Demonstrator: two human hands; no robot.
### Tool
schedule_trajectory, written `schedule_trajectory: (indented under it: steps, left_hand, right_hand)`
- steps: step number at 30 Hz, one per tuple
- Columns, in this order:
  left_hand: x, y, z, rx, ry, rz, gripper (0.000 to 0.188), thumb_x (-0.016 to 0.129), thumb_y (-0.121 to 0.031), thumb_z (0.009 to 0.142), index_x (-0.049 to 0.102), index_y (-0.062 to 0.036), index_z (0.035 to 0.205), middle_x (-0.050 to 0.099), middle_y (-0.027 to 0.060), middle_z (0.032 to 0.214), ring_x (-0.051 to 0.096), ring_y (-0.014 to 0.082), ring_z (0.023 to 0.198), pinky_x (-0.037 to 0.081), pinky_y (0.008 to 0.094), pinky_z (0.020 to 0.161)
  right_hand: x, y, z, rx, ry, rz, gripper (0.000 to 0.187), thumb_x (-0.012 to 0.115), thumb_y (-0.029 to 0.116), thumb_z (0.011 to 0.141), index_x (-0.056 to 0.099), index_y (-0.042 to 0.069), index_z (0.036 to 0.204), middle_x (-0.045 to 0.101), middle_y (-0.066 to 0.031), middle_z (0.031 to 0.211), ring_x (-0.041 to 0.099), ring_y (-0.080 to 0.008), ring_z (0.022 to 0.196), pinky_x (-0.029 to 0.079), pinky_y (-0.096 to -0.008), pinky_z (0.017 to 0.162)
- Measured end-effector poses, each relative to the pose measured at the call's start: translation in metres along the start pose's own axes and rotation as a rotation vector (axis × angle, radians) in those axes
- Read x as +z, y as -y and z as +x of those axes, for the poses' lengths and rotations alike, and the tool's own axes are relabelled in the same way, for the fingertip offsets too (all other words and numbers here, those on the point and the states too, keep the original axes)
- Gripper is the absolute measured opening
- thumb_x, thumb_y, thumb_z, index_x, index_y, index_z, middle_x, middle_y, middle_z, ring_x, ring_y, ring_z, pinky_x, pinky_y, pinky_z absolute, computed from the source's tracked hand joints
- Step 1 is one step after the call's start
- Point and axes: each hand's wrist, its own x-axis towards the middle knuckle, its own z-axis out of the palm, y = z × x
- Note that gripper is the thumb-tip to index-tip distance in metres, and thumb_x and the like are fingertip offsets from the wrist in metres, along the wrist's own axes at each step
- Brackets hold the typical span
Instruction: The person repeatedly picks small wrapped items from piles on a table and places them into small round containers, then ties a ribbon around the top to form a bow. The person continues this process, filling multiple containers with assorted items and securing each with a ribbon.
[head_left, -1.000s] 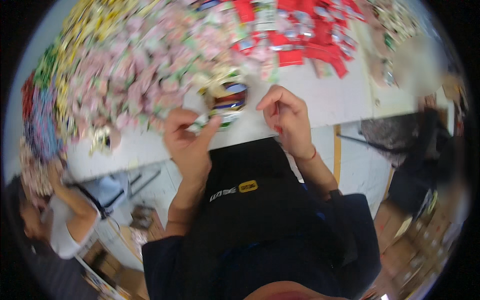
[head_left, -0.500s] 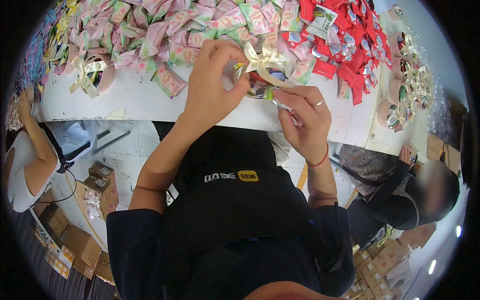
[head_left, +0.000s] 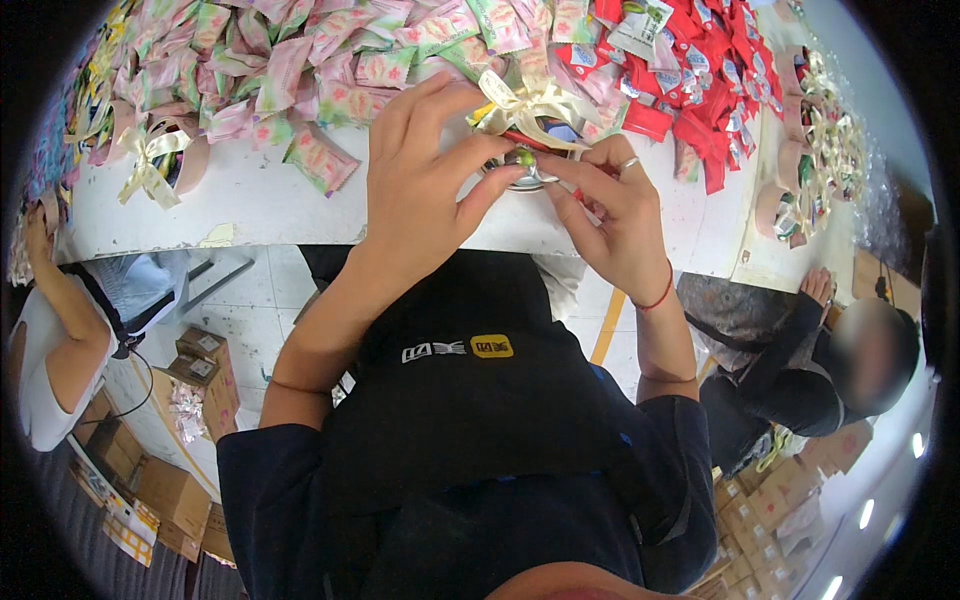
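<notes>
A: Grip first. Left hand [head_left: 425,190] fingers curled, thumb and forefinger pinched on a small round favour box [head_left: 522,168]. Right hand [head_left: 615,215] pinches the same box from the other side, a ring on one finger and a red cord at the wrist.

B: Where does the box sit?

A: Held between both hands, over the near edge of the white table [head_left: 260,205]. Cream ribbon bow [head_left: 530,100] on top of it, spread above the fingers.

B: Around it?

A: Pink sachets [head_left: 290,60] heaped behind the left hand, red sachets [head_left: 700,60] behind the right. Another bowed box [head_left: 160,165] far left on the table. Cardboard boxes [head_left: 205,365] on the floor below. One seated person on each side.
</notes>
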Motion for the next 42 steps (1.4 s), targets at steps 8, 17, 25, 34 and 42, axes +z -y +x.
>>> schedule_trajectory:
  steps: [8, 17, 25, 34, 42]
  left_hand:
    - [0.009, 0.003, 0.002, -0.017, 0.005, 0.040, 0.025, 0.081, -0.017, 0.069, 0.065, -0.0075, 0.086, 0.058, 0.0096, 0.114, 0.052, 0.0315, 0.112, 0.038, 0.0438, 0.094]
    - [0.027, -0.011, -0.027, -0.011, -0.339, -0.389, 0.030, 0.079, -0.023, 0.074, 0.064, -0.0133, 0.097, 0.061, 0.0092, 0.110, 0.055, 0.0306, 0.108, 0.040, 0.0476, 0.096]
    - [0.028, -0.013, -0.012, -0.081, -0.260, -0.395, 0.074, 0.076, -0.032, 0.070, 0.047, -0.0021, 0.131, 0.045, 0.0183, 0.132, 0.045, 0.0378, 0.121, 0.035, 0.0478, 0.101]
    - [0.042, 0.013, -0.014, -0.138, -0.078, -0.427, 0.064, 0.078, -0.035, 0.071, 0.055, -0.0106, 0.125, 0.048, 0.0163, 0.130, 0.047, 0.0375, 0.121, 0.037, 0.0448, 0.100]
    - [0.024, 0.007, -0.003, -0.218, -0.039, -0.435, 0.038, 0.082, -0.009, 0.068, 0.059, -0.0083, 0.099, 0.053, 0.0116, 0.112, 0.050, 0.0281, 0.111, 0.042, 0.0380, 0.093]
  right_hand:
    - [0.006, -0.022, -0.008, 0.361, -0.299, 1.238, 0.049, 0.054, 0.000, 0.075, 0.054, -0.002, 0.124, 0.058, -0.0078, 0.101, 0.055, -0.0143, 0.082, 0.044, -0.0247, 0.069]
    - [0.027, -0.019, -0.025, 0.212, -0.622, 0.444, 0.043, 0.057, 0.007, 0.092, 0.045, -0.001, 0.133, 0.051, -0.0142, 0.130, 0.054, -0.0228, 0.112, 0.046, -0.0348, 0.094]
    - [0.015, -0.014, 0.011, -0.020, -0.484, 0.479, 0.020, 0.064, 0.010, 0.094, 0.063, -0.003, 0.109, 0.060, -0.0105, 0.099, 0.053, -0.0141, 0.084, 0.044, -0.0263, 0.070]
    - [0.064, -0.046, -0.004, -0.202, -0.670, 0.127, 0.017, 0.061, 0.000, 0.092, 0.064, -0.002, 0.109, 0.062, -0.0125, 0.095, 0.061, -0.0197, 0.084, 0.052, -0.0291, 0.072]
    - [0.029, 0.005, 0.003, -0.190, -0.491, 0.005, 0.019, 0.076, 0.000, 0.074, 0.071, 0.004, 0.093, 0.067, -0.0128, 0.099, 0.063, -0.0268, 0.086, 0.050, -0.0340, 0.080]
